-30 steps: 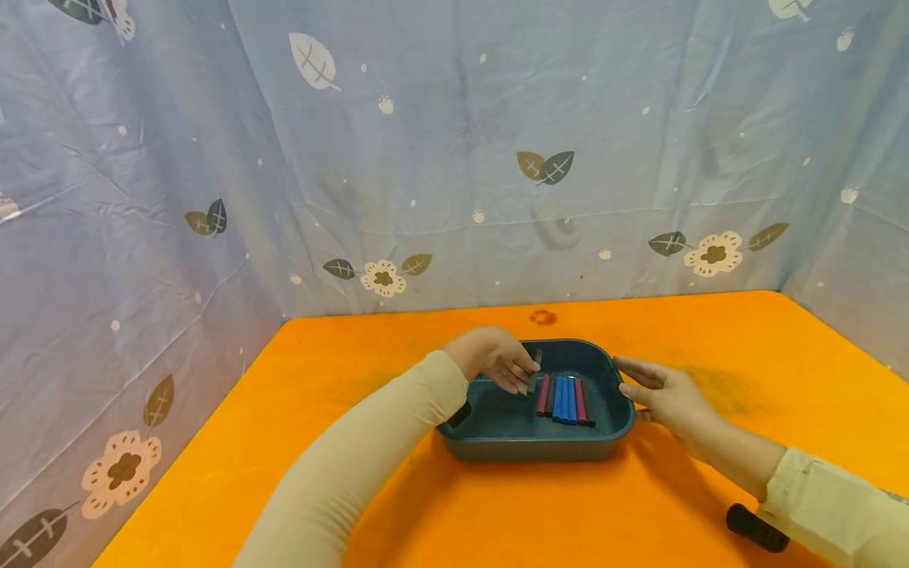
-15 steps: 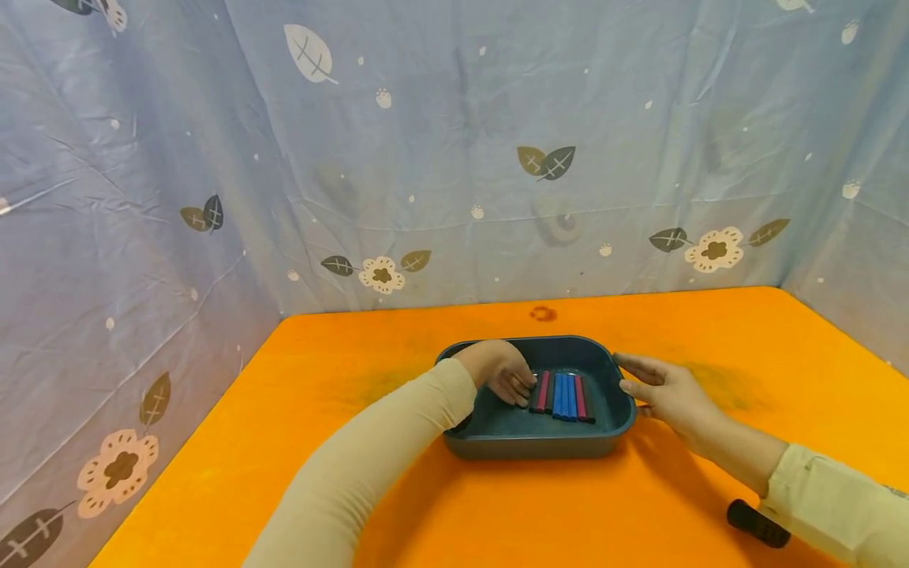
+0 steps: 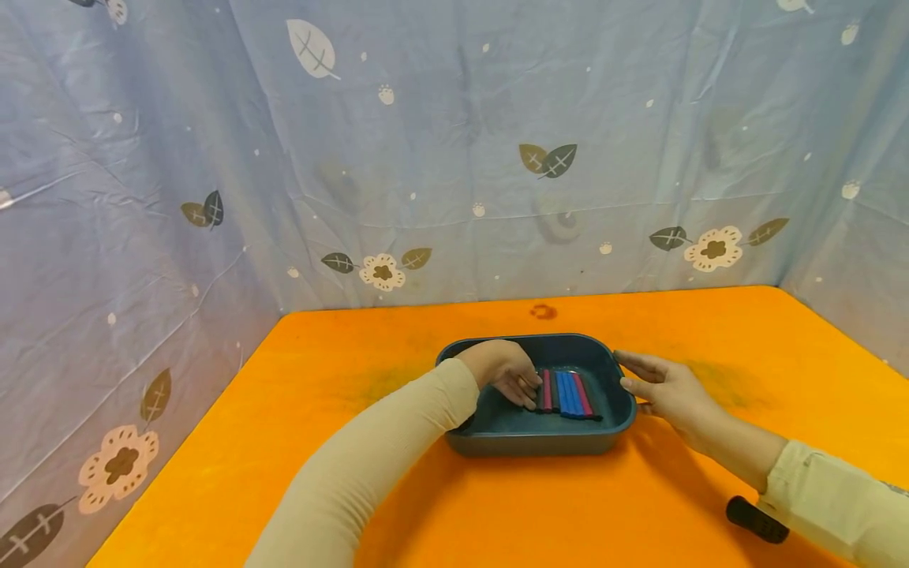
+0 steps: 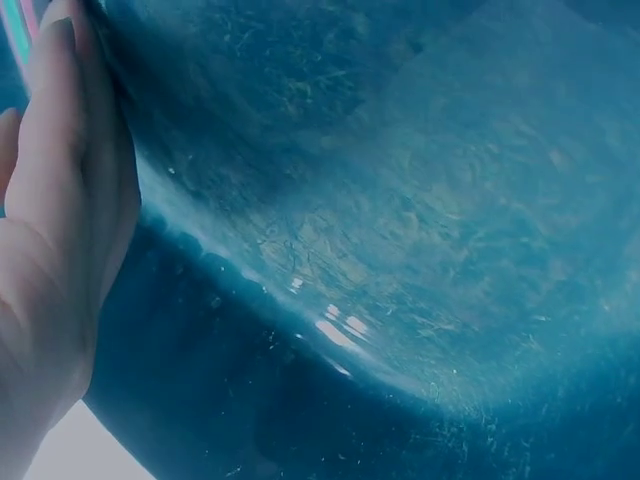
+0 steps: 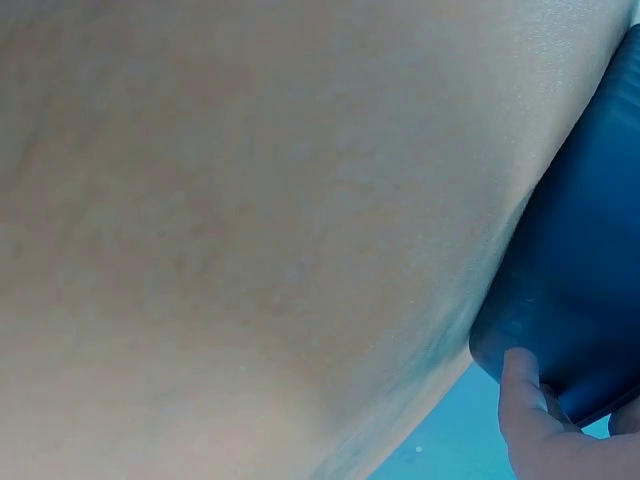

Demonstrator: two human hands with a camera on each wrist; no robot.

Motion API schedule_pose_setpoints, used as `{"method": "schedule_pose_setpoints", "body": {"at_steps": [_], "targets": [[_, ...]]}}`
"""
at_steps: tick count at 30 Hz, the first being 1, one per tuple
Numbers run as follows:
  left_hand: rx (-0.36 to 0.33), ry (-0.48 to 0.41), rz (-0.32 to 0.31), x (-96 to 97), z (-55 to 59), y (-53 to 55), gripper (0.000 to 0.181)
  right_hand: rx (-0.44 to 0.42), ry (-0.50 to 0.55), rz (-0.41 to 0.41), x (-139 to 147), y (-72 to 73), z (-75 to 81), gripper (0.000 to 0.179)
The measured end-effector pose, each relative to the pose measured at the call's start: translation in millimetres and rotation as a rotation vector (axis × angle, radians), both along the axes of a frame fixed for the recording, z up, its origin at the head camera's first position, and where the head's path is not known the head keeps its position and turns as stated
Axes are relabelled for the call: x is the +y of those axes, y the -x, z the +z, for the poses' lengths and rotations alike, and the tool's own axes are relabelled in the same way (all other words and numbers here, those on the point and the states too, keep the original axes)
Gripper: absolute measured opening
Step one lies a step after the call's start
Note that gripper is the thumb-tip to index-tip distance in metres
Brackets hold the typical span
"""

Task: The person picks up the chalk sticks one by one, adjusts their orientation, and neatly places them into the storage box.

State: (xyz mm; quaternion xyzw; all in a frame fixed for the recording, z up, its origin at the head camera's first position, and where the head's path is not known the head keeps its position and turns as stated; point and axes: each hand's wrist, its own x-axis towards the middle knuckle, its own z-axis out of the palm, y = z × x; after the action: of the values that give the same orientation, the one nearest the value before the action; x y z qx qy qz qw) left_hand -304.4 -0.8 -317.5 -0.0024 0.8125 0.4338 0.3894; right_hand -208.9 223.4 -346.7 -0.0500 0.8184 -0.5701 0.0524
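Note:
A dark blue-green tray (image 3: pixel 529 446) stands on the orange surface, with a row of slim sticks inside: blue ones (image 3: pixel 568 394) in the middle, pink (image 3: pixel 547 390) and dark ones beside them. My left hand (image 3: pixel 514 379) reaches down into the tray, its fingertips against the row's left side. In the left wrist view its fingers (image 4: pixel 60 130) look nearly straight, close to the sticks at the top left corner. Spread fingers of my right hand (image 3: pixel 675 398) touch the tray's right end. The right wrist view shows fingertips at the tray's outer wall (image 5: pixel 580 260).
A black cylindrical object (image 3: pixel 756 521) shows by the right sleeve on the orange tabletop (image 3: pixel 540 521). Patterned grey-blue curtains (image 3: pixel 454 158) surround the back and sides.
My left hand lowers a dark stick to the row's left end, then shifts slightly right against the row. The sticks move a little right and sit closer together. My right hand stays put.

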Motion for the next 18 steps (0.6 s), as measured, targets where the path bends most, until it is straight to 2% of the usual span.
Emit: {"method": "schedule_pose_setpoints", "body": {"at_steps": [5,10,13,18], "targets": [[-0.007,0.023,-0.026,1.5,1.3,0.6,0.033,-0.003,-0.003,-0.006,2.7,-0.1,0.3,0.056],[0.012,-0.012,-0.006,-3.3,8.0,1.7,0.035,-0.013,-0.005,-0.014,4.1,0.2,-0.1,0.056],[0.02,-0.05,-0.012,-10.4,19.5,1.1,0.039,-0.024,-0.004,-0.008,3.8,1.5,-0.2,0.057],[0.041,-0.122,-0.018,-30.7,47.7,-0.8,0.044,-0.041,0.024,0.03,4.7,8.2,0.4,0.06]]}}
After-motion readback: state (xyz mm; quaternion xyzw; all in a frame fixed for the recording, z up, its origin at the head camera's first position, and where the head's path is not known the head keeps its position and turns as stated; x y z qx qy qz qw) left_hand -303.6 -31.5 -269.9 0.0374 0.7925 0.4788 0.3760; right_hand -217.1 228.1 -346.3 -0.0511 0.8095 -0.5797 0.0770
